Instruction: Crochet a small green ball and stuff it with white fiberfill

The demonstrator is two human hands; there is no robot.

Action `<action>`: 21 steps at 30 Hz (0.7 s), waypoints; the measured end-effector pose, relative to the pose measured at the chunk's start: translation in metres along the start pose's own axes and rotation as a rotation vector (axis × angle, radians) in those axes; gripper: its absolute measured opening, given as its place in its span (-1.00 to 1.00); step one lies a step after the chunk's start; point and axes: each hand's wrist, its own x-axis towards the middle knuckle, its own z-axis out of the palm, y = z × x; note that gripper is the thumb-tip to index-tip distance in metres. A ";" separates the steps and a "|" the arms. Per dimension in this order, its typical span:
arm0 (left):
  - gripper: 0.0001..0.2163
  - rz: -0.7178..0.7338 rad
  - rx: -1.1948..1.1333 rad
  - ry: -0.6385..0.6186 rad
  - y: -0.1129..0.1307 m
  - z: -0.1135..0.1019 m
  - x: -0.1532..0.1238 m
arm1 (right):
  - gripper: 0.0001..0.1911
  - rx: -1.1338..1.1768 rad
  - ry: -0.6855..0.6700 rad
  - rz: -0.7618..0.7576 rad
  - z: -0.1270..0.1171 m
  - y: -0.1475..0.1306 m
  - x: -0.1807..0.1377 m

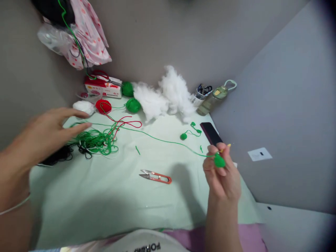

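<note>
My right hand (pixel 223 175) is raised over the table's right side, fingers pinched on a small green crocheted piece (pixel 219 161) and a yellow-tipped crochet hook (pixel 225 147). A green yarn strand (pixel 157 139) runs from that piece leftward to a tangled pile of green yarn (pixel 96 141). My left hand (pixel 49 134) hovers over that pile with fingers stretched out, holding nothing. Orange-handled thread snips (pixel 156 176) lie on the pale green tablecloth (pixel 110 196) between my hands.
At the back stand a red yarn ball (pixel 103 106), two green yarn balls (pixel 133 105), white stuffing (pixel 162 96), a red-and-white box (pixel 103 87), a water bottle (pixel 214 98) and a dark phone (pixel 211 133). Small green crocheted pieces (pixel 190 131) lie nearby. Grey walls enclose the table.
</note>
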 end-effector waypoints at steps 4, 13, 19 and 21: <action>-0.83 -0.042 -0.074 -0.065 0.057 0.067 -0.040 | -0.80 -0.221 -0.006 0.042 0.036 0.033 -0.005; -0.54 -0.116 -0.664 -0.283 0.063 0.129 -0.062 | -0.76 -0.280 -0.054 -0.010 0.063 0.065 -0.016; -0.51 -0.089 -0.829 -0.326 0.072 0.137 -0.077 | -0.77 -0.296 -0.064 -0.035 0.060 0.067 -0.017; -0.49 -0.078 -0.803 -0.408 0.070 0.148 -0.086 | -0.76 -0.287 -0.090 -0.055 0.059 0.068 -0.019</action>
